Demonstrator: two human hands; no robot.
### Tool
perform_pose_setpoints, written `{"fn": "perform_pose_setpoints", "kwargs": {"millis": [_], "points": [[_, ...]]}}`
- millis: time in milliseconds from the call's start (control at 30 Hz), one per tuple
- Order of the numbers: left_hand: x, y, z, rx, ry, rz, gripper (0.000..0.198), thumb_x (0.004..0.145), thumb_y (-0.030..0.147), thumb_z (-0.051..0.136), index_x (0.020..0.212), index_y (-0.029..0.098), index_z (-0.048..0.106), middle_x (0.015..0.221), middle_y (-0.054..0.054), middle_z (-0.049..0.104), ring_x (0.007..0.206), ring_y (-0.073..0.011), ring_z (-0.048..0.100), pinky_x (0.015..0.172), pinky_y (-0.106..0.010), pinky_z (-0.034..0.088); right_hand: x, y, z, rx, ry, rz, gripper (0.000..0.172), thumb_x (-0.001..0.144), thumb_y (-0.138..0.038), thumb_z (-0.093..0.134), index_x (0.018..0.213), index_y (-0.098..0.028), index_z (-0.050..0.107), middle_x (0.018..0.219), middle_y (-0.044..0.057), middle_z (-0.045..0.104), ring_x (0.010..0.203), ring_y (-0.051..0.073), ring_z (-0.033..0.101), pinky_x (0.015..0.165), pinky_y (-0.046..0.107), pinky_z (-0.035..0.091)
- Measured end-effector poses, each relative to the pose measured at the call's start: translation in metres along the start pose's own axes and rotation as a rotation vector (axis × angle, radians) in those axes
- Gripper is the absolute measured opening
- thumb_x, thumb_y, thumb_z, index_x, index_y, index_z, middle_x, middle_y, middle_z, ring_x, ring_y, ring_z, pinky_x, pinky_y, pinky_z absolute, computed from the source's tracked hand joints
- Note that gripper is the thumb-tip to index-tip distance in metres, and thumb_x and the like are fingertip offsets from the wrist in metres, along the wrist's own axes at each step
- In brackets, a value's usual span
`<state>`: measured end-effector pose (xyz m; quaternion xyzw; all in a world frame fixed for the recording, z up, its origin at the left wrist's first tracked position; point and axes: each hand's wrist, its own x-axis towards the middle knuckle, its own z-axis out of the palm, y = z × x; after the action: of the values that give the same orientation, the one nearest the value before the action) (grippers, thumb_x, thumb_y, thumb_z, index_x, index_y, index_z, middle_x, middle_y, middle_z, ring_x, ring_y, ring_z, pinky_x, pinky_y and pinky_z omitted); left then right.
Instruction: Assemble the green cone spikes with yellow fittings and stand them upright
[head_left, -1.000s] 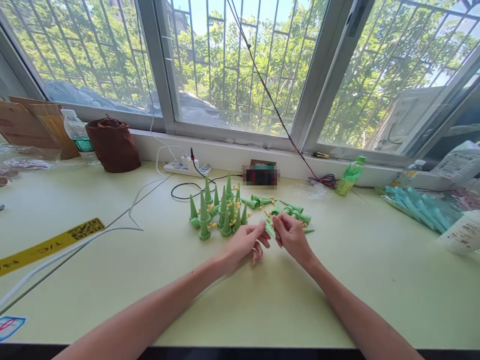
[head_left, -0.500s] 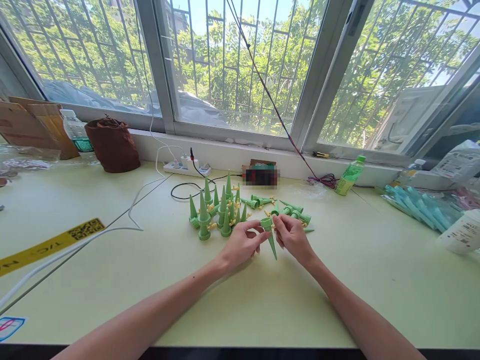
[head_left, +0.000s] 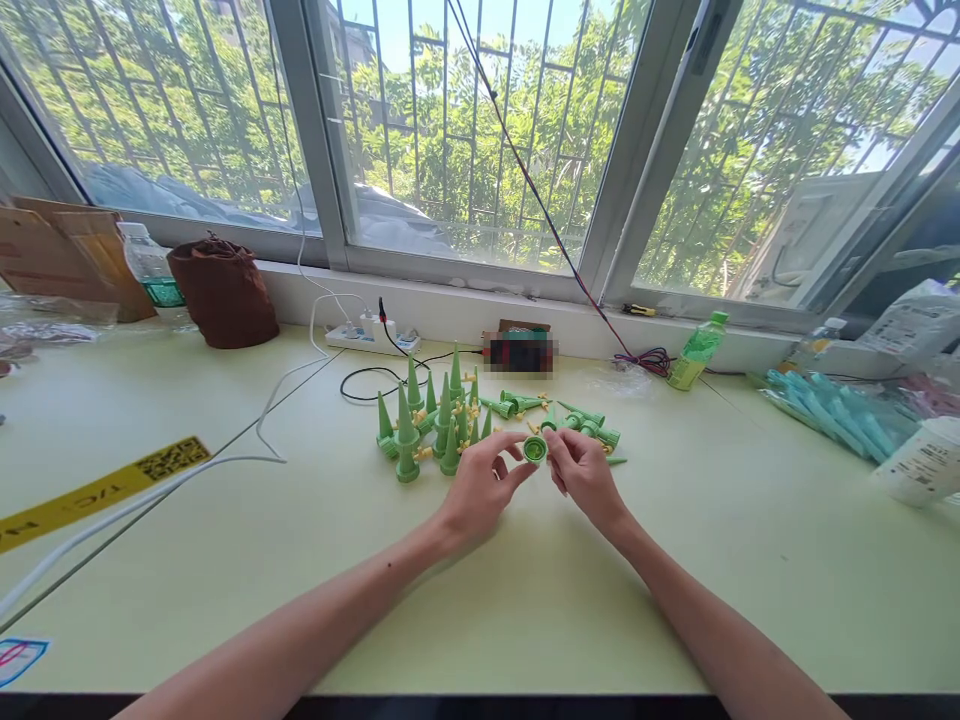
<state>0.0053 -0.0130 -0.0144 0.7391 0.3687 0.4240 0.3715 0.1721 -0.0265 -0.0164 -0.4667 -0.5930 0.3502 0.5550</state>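
Observation:
Between my two hands is a green plant watering spike [head_left: 535, 450], its round open socket turned toward me and its tapered point hidden behind. My left hand [head_left: 484, 482] holds the socket's rim between thumb and forefinger. On the other side, my right hand [head_left: 583, 475] pinches the spike at its edge; the small part under those fingertips is covered. Several upright green spikes [head_left: 406, 440] with yellow valves stand just beyond my left hand. More spikes [head_left: 592, 428] lie loose behind my right hand.
A power strip [head_left: 373, 340] with cables sits by the window wall, near a pixelated dark box [head_left: 519, 352]. A green bottle [head_left: 697, 352], teal packets [head_left: 825, 415] and a white cup [head_left: 921, 462] are at right. A brown pouch [head_left: 225, 295] and white cable [head_left: 262, 425] are at left.
The held watering spike has tipped so its open socket faces me, and its point has gone from view. My left fingers have shifted around the rim; the right hand stays nearly in place.

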Motion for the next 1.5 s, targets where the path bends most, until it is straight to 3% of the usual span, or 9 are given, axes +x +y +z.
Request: {"fn": "perform_pose_setpoints", "kwargs": {"millis": [100, 233, 333, 533, 800, 967, 1133, 1333, 1500], "points": [[0.003, 0.000, 0.000, -0.170, -0.057, -0.195, 0.041, 0.084, 0.055, 0.057, 0.096, 0.016, 0.061, 0.085, -0.003, 0.063, 0.047, -0.0075, 0.052, 0.041, -0.021, 0.040, 0.001, 0.004, -0.002, -0.014, 0.026, -0.010, 0.044, 0.089, -0.055, 0.054, 0.063, -0.020, 0.044, 0.044, -0.008, 0.036, 0.035, 0.007, 0.036, 0.036, 0.022, 0.027], [0.006, 0.000, 0.000, -0.438, -0.220, -0.434, 0.058, 0.082, 0.071, 0.046, 0.076, 0.013, 0.055, 0.080, -0.006, 0.062, 0.044, -0.0078, 0.052, 0.036, -0.021, 0.038, 0.002, 0.006, -0.005, -0.084, -0.029, -0.029, 0.044, 0.087, -0.057, 0.056, 0.065, -0.020, 0.046, 0.046, -0.006, 0.041, 0.038, 0.008, 0.037, 0.038, 0.023, 0.029], [0.006, -0.001, 0.001, -0.517, -0.287, -0.501, 0.061, 0.079, 0.074, 0.049, 0.075, 0.013, 0.055, 0.076, -0.007, 0.063, 0.044, -0.0082, 0.053, 0.036, -0.020, 0.038, 0.001, 0.006, -0.004, -0.138, -0.080, -0.045, 0.043, 0.088, -0.056, 0.055, 0.065, -0.021, 0.046, 0.045, -0.006, 0.042, 0.039, 0.009, 0.037, 0.039, 0.023, 0.029], [0.004, -0.002, 0.000, -0.425, -0.263, -0.375, 0.052, 0.080, 0.066, 0.056, 0.078, 0.015, 0.056, 0.050, 0.001, 0.053, 0.039, -0.0084, 0.048, 0.039, -0.020, 0.039, 0.001, 0.004, -0.005, -0.185, -0.072, -0.054, 0.043, 0.088, -0.056, 0.054, 0.064, -0.021, 0.045, 0.043, -0.006, 0.040, 0.039, 0.009, 0.034, 0.040, 0.024, 0.026], [0.000, 0.002, -0.001, -0.230, -0.131, -0.106, 0.039, 0.080, 0.054, 0.063, 0.084, 0.016, 0.062, 0.070, -0.001, 0.057, 0.051, -0.0089, 0.052, 0.038, -0.019, 0.039, 0.002, 0.008, -0.004, -0.219, -0.062, -0.039, 0.047, 0.091, -0.054, 0.049, 0.060, -0.022, 0.036, 0.043, -0.006, 0.035, 0.039, 0.009, 0.031, 0.040, 0.025, 0.024], [0.000, -0.003, 0.001, -0.064, -0.014, 0.044, 0.029, 0.081, 0.046, 0.064, 0.090, 0.018, 0.069, 0.087, -0.003, 0.058, 0.055, -0.0068, 0.051, 0.049, -0.021, 0.046, 0.001, 0.010, -0.003, -0.215, -0.074, -0.032, 0.048, 0.092, -0.053, 0.046, 0.058, -0.021, 0.039, 0.046, -0.004, 0.040, 0.040, 0.009, 0.034, 0.040, 0.025, 0.027], [-0.001, -0.005, 0.004, 0.087, 0.026, 0.137, 0.022, 0.086, 0.037, 0.061, 0.101, 0.023, 0.070, 0.094, -0.003, 0.059, 0.058, -0.0075, 0.049, 0.055, -0.022, 0.046, 0.001, 0.011, -0.002, -0.194, -0.061, -0.029, 0.048, 0.091, -0.054, 0.046, 0.057, -0.021, 0.039, 0.047, -0.004, 0.041, 0.039, 0.009, 0.035, 0.038, 0.024, 0.027], [-0.002, 0.000, 0.003, 0.084, 0.048, 0.051, 0.029, 0.087, 0.042, 0.059, 0.107, 0.021, 0.061, 0.100, -0.003, 0.060, 0.056, -0.0061, 0.049, 0.054, -0.022, 0.045, 0.002, 0.012, -0.001, -0.157, 0.033, -0.033, 0.046, 0.092, -0.055, 0.047, 0.061, -0.020, 0.042, 0.048, -0.005, 0.040, 0.039, 0.009, 0.037, 0.039, 0.023, 0.029], [0.002, 0.000, 0.002, -0.140, -0.050, -0.171, 0.044, 0.088, 0.059, 0.048, 0.088, 0.016, 0.057, 0.078, -0.002, 0.060, 0.046, -0.0079, 0.051, 0.039, -0.021, 0.040, 0.002, 0.009, -0.003, -0.134, 0.073, -0.047, 0.044, 0.092, -0.054, 0.048, 0.064, -0.021, 0.043, 0.049, -0.005, 0.039, 0.040, 0.009, 0.036, 0.039, 0.023, 0.029]]}}
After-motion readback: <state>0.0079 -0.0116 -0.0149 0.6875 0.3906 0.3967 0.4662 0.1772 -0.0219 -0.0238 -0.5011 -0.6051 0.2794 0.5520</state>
